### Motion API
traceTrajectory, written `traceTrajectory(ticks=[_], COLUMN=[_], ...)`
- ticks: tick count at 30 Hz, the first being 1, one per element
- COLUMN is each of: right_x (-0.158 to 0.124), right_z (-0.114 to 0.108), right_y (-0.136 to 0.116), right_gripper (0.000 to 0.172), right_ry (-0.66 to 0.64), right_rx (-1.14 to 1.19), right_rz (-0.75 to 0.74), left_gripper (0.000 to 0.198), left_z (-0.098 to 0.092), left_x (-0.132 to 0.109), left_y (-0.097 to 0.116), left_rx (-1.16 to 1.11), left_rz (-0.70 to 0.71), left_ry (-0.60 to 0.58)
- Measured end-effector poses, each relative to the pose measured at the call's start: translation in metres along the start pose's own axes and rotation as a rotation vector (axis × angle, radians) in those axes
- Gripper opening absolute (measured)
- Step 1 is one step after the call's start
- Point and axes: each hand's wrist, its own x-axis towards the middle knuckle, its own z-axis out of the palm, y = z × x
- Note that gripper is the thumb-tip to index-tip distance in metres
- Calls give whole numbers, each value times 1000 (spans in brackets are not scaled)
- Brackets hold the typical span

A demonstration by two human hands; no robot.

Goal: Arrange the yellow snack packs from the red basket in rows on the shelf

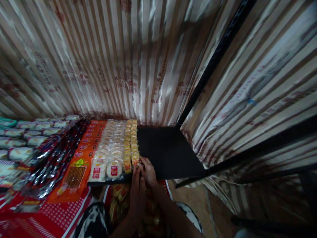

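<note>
Both my hands meet at the front end of a row of small yellow snack packets (135, 155) on the black shelf (168, 148). My left hand (137, 185) reaches up from below, fingers close together against the nearest packet's lower edge. From the right, my right hand (148, 170) curls its fingers round the side of that same packet. A second yellow row (127, 155) stands just left of it. Further left are rows of round white crackers in clear wrappers (114, 168). Below the shelf, more gold-yellow packets (119, 201) lie in a red basket, partly hidden by my forearms.
Left on the shelf lie orange packs of brown sticks (76, 175), dark shiny packs (54, 158) and white packets (21, 153). Striped sheeting (119, 66) hangs behind. A black metal post (215, 59) rises at the shelf's back right corner. A red perforated basket (59, 211) stands lower left.
</note>
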Motion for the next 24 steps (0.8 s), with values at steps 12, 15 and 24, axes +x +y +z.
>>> traceTrajectory(ticks=[12, 15, 24], right_x=[0, -13, -119], right_z=[2, -3, -14], right_y=[0, -10, 9], right_gripper=[40, 39, 27], right_ry=[63, 123, 169], right_rx=[-21, 47, -2], right_rz=[-7, 22, 217], left_gripper=[49, 44, 39], left_z=[-2, -9, -30], left_x=[8, 1, -65], left_y=[-2, 9, -9], left_rx=[-111, -63, 152], left_rz=[-82, -56, -148], left_ry=[6, 26, -133])
